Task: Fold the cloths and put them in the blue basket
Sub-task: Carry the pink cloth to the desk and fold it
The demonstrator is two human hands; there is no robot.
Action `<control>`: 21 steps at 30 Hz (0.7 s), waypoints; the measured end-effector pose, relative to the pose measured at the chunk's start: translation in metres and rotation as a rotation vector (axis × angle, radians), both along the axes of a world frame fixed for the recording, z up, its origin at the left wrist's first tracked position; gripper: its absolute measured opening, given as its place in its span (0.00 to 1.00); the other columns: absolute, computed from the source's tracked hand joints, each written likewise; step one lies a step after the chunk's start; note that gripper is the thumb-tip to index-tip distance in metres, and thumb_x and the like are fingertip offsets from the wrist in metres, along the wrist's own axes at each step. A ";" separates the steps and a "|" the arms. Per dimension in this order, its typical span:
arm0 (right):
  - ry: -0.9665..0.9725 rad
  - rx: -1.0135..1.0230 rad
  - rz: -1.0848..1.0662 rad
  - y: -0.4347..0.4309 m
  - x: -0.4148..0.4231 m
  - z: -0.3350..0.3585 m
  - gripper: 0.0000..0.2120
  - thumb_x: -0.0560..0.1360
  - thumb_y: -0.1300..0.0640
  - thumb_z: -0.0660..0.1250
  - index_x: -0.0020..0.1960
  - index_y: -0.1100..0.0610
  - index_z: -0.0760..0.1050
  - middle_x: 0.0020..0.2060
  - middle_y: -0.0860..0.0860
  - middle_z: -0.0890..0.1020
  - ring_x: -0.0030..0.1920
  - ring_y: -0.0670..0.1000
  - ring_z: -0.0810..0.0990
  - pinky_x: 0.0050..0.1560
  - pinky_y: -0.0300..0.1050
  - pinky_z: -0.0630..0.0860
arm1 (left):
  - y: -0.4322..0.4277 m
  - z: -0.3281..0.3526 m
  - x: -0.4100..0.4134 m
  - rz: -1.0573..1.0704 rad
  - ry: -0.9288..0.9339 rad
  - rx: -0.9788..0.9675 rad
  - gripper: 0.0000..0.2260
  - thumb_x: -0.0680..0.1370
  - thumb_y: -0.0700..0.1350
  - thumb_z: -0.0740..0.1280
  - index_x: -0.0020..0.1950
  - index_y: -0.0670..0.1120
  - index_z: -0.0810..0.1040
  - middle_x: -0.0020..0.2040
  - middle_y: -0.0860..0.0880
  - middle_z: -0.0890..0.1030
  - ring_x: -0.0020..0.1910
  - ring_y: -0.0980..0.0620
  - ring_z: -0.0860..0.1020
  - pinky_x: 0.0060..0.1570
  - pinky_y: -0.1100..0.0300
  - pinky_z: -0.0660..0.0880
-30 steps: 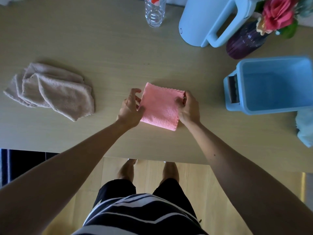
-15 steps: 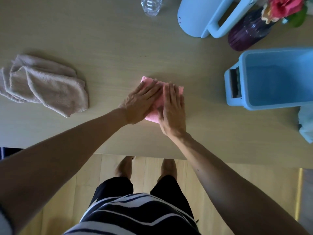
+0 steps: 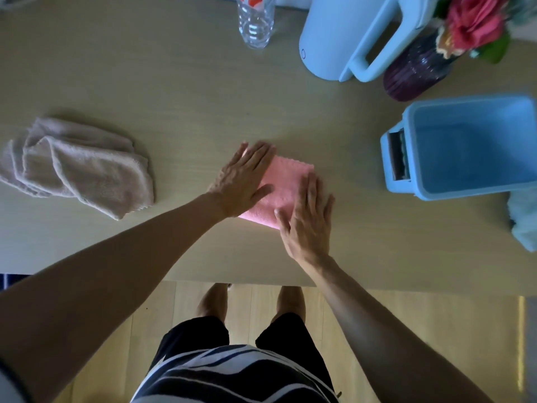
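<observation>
A folded pink cloth lies flat on the table near its front edge. My left hand presses palm down on the cloth's left side, fingers spread. My right hand rests flat on its right front corner, fingers apart. Neither hand grips anything. The blue basket stands to the right, with nothing visible inside it. A crumpled beige cloth lies at the left. A light blue cloth shows at the right edge, below the basket.
At the back stand a clear water bottle, a pale blue jug and a purple vase with pink flowers. The table's front edge runs just beyond my legs.
Both hands went from holding the pink cloth's side edges to pressing flat on top of it, then slid apart, uncovering its middle.
</observation>
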State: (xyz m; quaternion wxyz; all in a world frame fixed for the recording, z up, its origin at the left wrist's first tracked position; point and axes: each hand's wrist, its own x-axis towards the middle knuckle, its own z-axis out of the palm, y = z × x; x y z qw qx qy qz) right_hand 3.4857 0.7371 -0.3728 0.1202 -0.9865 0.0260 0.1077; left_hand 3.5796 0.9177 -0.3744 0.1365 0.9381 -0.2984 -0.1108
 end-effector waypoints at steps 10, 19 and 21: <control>-0.104 0.188 -0.219 0.000 -0.025 0.059 0.46 0.76 0.50 0.69 0.82 0.60 0.44 0.81 0.59 0.52 0.81 0.58 0.52 0.80 0.61 0.52 | -0.018 0.041 0.022 0.193 0.356 0.133 0.18 0.74 0.51 0.72 0.62 0.48 0.79 0.57 0.45 0.83 0.56 0.43 0.81 0.55 0.50 0.80; -0.162 0.752 -0.514 -0.019 -0.002 0.137 0.48 0.74 0.48 0.73 0.82 0.53 0.46 0.79 0.56 0.60 0.78 0.54 0.61 0.76 0.55 0.63 | -0.020 0.160 0.023 0.447 0.627 -0.493 0.13 0.70 0.42 0.78 0.53 0.47 0.81 0.44 0.51 0.84 0.43 0.51 0.83 0.40 0.60 0.78; -0.050 1.010 -0.671 -0.033 0.015 0.167 0.52 0.66 0.44 0.77 0.81 0.48 0.51 0.78 0.54 0.65 0.76 0.52 0.67 0.75 0.58 0.66 | -0.027 0.194 0.018 0.488 0.746 -0.768 0.13 0.69 0.42 0.79 0.50 0.48 0.81 0.43 0.53 0.85 0.40 0.58 0.84 0.38 0.66 0.78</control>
